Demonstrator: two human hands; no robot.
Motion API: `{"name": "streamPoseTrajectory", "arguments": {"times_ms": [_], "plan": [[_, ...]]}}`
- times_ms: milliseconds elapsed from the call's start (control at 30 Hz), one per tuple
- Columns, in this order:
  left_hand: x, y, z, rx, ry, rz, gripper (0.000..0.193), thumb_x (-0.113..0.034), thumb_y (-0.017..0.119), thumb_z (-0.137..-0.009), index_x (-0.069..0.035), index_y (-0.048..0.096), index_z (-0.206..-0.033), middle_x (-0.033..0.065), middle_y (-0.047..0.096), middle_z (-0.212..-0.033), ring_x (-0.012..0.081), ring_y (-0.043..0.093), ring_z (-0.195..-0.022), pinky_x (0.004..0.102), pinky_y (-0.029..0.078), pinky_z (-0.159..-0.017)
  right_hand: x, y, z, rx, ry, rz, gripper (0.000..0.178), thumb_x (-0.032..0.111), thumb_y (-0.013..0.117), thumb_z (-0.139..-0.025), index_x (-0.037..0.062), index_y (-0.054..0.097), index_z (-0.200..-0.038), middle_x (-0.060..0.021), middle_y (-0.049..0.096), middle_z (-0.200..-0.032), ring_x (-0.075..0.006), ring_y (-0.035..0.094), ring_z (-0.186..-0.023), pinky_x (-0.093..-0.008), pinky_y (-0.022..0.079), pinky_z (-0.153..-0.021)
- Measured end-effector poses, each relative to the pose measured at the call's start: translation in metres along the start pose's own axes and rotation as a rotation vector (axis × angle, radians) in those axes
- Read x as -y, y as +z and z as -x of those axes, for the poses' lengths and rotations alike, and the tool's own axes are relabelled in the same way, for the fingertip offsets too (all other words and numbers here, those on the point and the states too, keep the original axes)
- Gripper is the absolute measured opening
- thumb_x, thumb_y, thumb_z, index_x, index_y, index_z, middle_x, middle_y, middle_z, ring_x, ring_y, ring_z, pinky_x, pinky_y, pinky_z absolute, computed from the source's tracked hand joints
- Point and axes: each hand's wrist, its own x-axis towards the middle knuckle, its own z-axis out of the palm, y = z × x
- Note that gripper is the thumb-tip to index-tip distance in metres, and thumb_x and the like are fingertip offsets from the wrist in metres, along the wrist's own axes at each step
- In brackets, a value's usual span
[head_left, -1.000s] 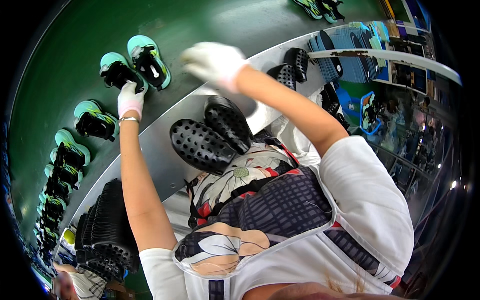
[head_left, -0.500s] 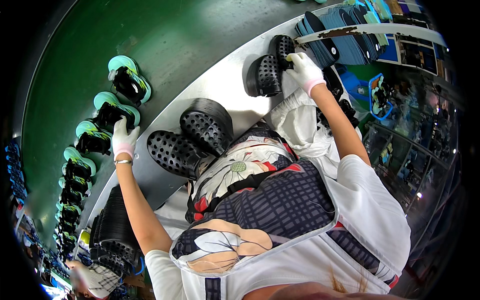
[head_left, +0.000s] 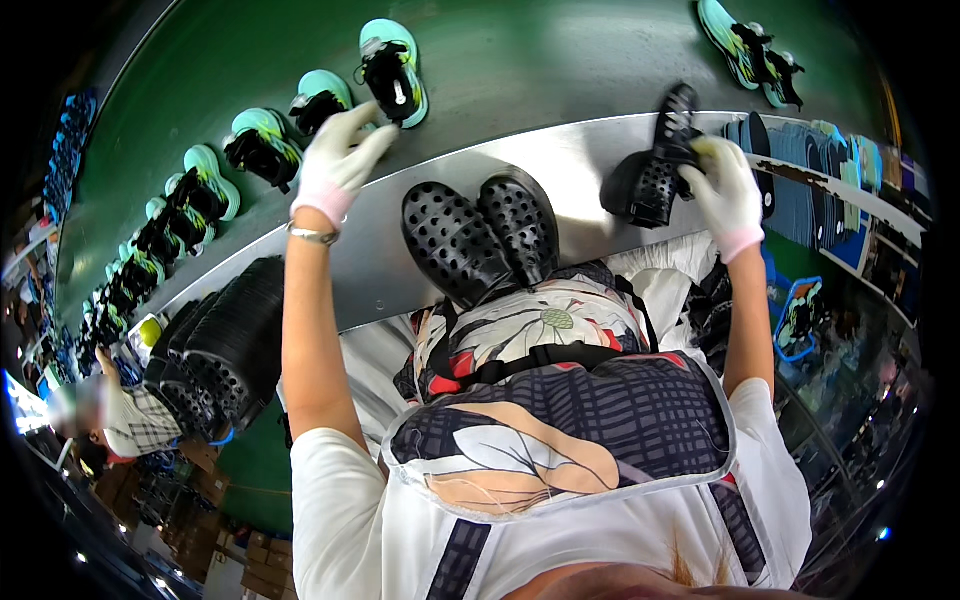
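Observation:
My left hand (head_left: 340,165), in a white glove, reaches over the bench edge with its fingers apart and holds nothing. It is nearest a mint-and-black sneaker (head_left: 392,75) on the green surface; another sneaker (head_left: 322,100) stands just beyond the fingers. At the right, my gloved right hand (head_left: 728,195) grips a black perforated shoe-shaped insert (head_left: 674,122), blurred and tilted up. A second such insert (head_left: 655,190) lies against it on the metal bench. Before my apron, two nested stacks of the same inserts, a left stack (head_left: 445,240) and a right stack (head_left: 520,225), lean together.
More sneakers (head_left: 205,185) line the green surface (head_left: 560,60) to the left; a pair (head_left: 745,50) stands far right. Long stacks of black inserts (head_left: 235,340) sit at my left. Blue insoles (head_left: 805,170) stand behind a worn white bar (head_left: 850,190). Another person (head_left: 140,415) is at lower left.
The view has swung, so the bench things appear shifted. My left hand has come off a sneaker and opened. My right hand now tilts up the insert it was touching.

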Motion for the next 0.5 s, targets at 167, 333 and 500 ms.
{"name": "streamPoseTrajectory", "arguments": {"times_ms": [167,333,500], "plan": [[-0.026,0.020,0.002,0.287,-0.051,1.032,0.055,-0.036,0.055,-0.091,0.004,0.045,-0.126,0.0107,0.056,-0.117,0.0172,0.057,-0.101,0.0300,0.046,-0.089,0.123,0.058,-0.054,0.094,-0.539,-0.217,0.026,0.012,0.065,-0.075,0.0079,0.058,-0.099,-0.0105,0.058,-0.102,-0.0288,0.057,-0.094,-0.0357,0.048,-0.080],[-0.011,0.028,0.005,0.321,-0.063,1.456,0.049,-0.040,0.052,-0.091,-0.001,0.050,-0.119,0.0075,0.059,-0.109,0.0160,0.057,-0.099,0.0305,0.046,-0.089,0.176,0.098,-0.071,0.153,-0.606,-0.295,0.026,0.017,0.063,-0.077,0.0103,0.057,-0.102,-0.0101,0.058,-0.098,-0.0295,0.058,-0.090,-0.0371,0.048,-0.076],[0.008,0.030,0.009,0.075,-0.009,1.420,0.040,-0.035,0.056,-0.090,-0.002,0.053,-0.113,0.0057,0.060,-0.103,0.0147,0.058,-0.092,0.0311,0.048,-0.083,0.192,0.112,-0.074,0.440,-0.321,-0.248,0.042,0.036,0.066,-0.077,0.0039,0.058,-0.103,-0.0150,0.060,-0.089,-0.0308,0.061,-0.080,-0.0372,0.049,-0.073]]}}
